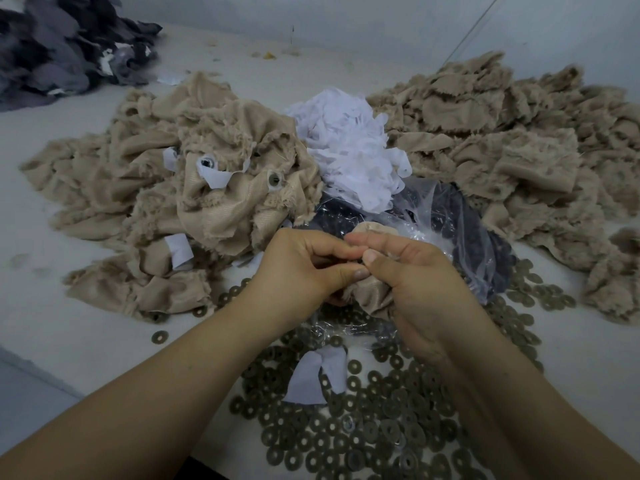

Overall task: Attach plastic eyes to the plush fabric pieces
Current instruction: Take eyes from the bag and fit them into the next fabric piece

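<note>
— Fitting an eye, by the look of it: both hands meet at centre, the left hand [304, 268] and right hand [415, 275] each pinching the same tan plush piece [370, 292], fingertips pressed together on it.

— Is the eye itself visible?

— No, fingers hide it. Next likely needs a washer [354, 366] from the near heap pushed onto the post behind the fabric.

— Finished ones?

— Far left pile [221, 188], showing two eyes [207, 163]. Uncut pieces lie far right [502, 140].

— Any writing?

— None readable; the white tags [180, 250] look blank.

A crumpled tan plush piece [369, 294] sits bunched above scattered washers — finished pieces [239, 181] with eyes [274, 179] lie left.
</note>
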### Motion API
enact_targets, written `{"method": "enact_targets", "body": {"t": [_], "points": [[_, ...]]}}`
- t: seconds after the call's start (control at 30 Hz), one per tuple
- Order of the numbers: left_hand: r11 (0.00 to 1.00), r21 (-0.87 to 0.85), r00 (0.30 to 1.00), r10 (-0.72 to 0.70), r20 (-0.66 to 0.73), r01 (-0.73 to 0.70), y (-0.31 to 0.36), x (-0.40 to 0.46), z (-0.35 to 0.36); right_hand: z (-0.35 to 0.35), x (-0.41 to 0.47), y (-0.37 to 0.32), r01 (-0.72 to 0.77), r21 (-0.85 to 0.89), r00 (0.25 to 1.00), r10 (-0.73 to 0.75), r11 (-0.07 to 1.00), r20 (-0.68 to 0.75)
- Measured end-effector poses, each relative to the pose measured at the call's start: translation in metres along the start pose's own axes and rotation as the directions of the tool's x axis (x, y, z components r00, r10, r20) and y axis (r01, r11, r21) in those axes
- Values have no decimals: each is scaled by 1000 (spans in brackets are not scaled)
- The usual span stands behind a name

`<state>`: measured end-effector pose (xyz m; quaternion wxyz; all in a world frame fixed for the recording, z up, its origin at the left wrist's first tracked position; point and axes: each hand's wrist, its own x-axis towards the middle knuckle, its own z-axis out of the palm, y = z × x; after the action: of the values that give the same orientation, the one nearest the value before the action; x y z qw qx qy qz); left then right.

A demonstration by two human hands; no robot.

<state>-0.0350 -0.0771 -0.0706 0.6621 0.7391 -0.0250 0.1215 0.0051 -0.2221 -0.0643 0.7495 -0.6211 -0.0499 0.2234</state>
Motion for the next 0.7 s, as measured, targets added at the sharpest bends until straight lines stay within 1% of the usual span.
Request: {"method": "enact_targets", "body": {"t": [0.07,0.17,0.3,0.37,0.43,0.5,0.57,0.63,0.7], "points": [[1000,-11,1000,11,-8,-11,0,-1,2,0,0,-1,8,-3,1000,-8,1000,-4],[999,-32,999,8,-39,-9,3,1,3,0,1,-5,10,35,1000,-11,999,8],[1000,-17,998,6,-61,-7,9,8,0,-1,4,-11,-41,105,999,41,994,2],[996,-85,995,-43,-90,35,10,9,-1,-3,3,-11,-36,127,999,37,991,-9],[983,-164,982,-107,-158,81,11,9,-1,-2,3,-12,-33,123,998,39,992,-42],[970,-219,970,-146,-194,102,11,9,-1,-2,5,-11,-37,176,994,54,984,-90],[981,-167,976,-126,-177,96,7,8,-2,-2,7,-12,-59,262,988,95,963,-125],[996,-45,989,-85,-118,80,6,7,-2,-2,9,-11,-92,331,985,134,939,-106],[999,-2,995,-53,-82,53,6,6,-1,-2,9,-11,-115,341,985,152,933,-83]]}}
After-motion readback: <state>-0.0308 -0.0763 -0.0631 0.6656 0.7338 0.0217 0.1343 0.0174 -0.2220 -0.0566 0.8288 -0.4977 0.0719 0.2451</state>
